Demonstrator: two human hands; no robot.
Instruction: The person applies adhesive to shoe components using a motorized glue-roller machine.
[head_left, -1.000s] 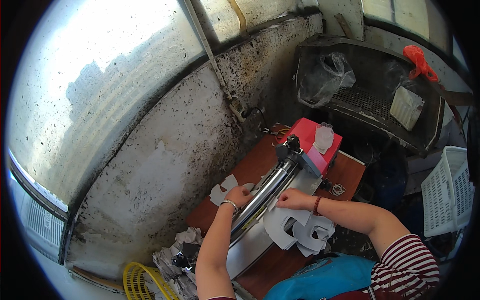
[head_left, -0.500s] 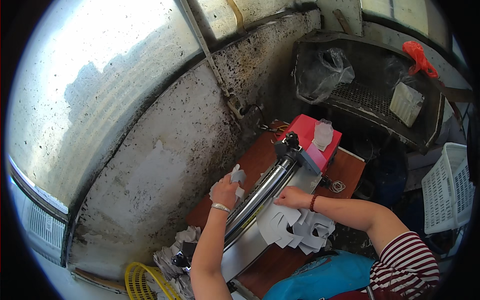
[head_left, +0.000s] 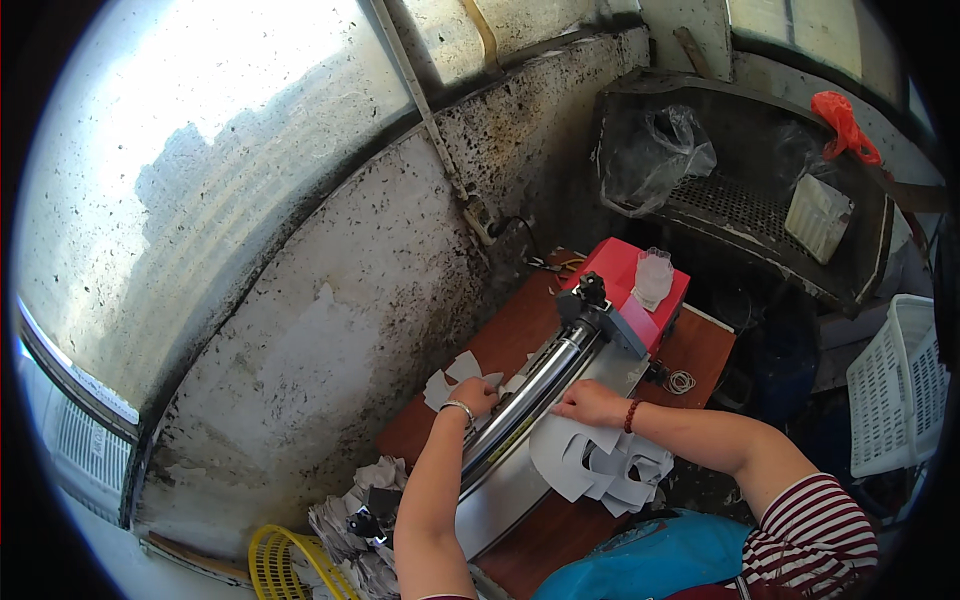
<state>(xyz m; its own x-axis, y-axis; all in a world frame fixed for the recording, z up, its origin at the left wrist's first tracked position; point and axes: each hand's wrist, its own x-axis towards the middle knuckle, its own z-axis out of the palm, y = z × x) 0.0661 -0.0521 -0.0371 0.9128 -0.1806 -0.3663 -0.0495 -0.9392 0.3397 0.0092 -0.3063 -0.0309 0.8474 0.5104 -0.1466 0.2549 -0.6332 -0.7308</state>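
Note:
A machine with a shiny metal roller [head_left: 530, 385] and a red end housing [head_left: 618, 262] stands on a reddish-brown table. On the roller's far side, my left hand [head_left: 474, 396] is closed at white cut pieces [head_left: 462, 368], which fan out behind its fingers; its fingertips are partly hidden. My right hand [head_left: 592, 403] is on the near side, thumb and fingers pinching the edge of a white curved piece [head_left: 562, 455] close to the roller. More white cut-out pieces [head_left: 630, 480] overlap beneath my right wrist, on the machine's grey metal plate [head_left: 500, 515] and past its edge.
A clear plastic cup [head_left: 653, 280] sits on the red housing. Whitish scraps [head_left: 365, 500] pile up by a yellow basket [head_left: 285, 560] at lower left. A coiled cord [head_left: 680, 381] lies on the table's right. A white crate [head_left: 895, 390] stands far right; a stained wall [head_left: 330, 330] borders the table.
My left hand has moved right and down, closer to the roller, and the white pieces by it have spread out. My right hand stays pinching near the roller; the view has shifted slightly.

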